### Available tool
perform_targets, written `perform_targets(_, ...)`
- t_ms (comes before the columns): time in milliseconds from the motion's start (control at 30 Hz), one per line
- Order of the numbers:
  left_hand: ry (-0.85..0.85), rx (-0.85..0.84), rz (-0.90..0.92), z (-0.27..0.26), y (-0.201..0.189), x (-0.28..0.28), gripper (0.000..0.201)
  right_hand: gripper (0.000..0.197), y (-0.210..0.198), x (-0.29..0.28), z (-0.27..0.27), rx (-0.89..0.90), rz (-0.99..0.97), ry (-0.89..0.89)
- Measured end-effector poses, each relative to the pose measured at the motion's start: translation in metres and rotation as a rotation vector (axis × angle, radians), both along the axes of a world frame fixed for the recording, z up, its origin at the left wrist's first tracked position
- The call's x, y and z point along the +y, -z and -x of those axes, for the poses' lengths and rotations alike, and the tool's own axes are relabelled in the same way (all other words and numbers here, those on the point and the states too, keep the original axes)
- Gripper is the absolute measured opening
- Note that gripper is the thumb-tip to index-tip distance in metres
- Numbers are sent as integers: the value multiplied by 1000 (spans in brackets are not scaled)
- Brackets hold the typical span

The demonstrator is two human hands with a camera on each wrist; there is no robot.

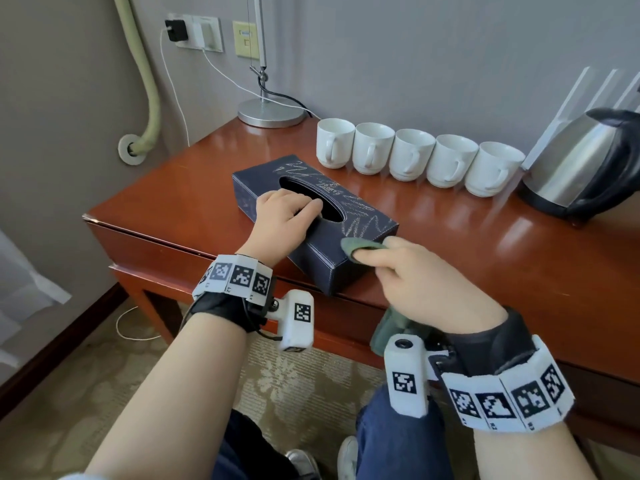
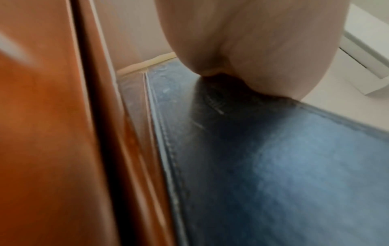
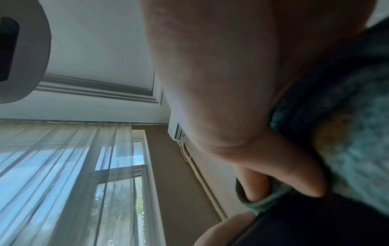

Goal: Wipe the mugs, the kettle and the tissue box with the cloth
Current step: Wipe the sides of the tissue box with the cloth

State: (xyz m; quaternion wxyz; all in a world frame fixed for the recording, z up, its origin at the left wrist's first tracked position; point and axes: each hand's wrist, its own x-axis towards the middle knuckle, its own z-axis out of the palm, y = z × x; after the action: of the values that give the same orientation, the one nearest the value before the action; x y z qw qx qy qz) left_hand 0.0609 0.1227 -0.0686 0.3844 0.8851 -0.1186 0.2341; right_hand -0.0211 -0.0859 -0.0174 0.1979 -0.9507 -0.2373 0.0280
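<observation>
Left hand [image 1: 282,216] fingers curled on tissue box [image 1: 363,216]; right hand [image 1: 426,275] fingers pinching cloth [image 1: 360,245].

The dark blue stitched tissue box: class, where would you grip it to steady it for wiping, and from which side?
Grip the dark blue stitched tissue box at the rim of its oval top slot, from above at the near-left end, as the left hand does. That likely leaves the long side free for the green cloth in the right hand.
</observation>
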Motion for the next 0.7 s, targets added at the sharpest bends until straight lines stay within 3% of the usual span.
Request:
perform_targets(167,20,-14,9,-3,3,3,40,58,-16,3,-11,40,93,160)
perform_targets(333,55,-74,25,-2,1,7,46,51,-13,32,-9,34,55,27)
perform_targets(433,83,-74,37,-1,2,9,52,49,-16,20,-4,74,44,56)
perform_targets(533,154,-42,55,1,0,15,37,47,-26,9,-2,97,92,119)
perform_targets(700,184,-45,85,0,1,17,39,25,-34,46,-14,162,100,169)
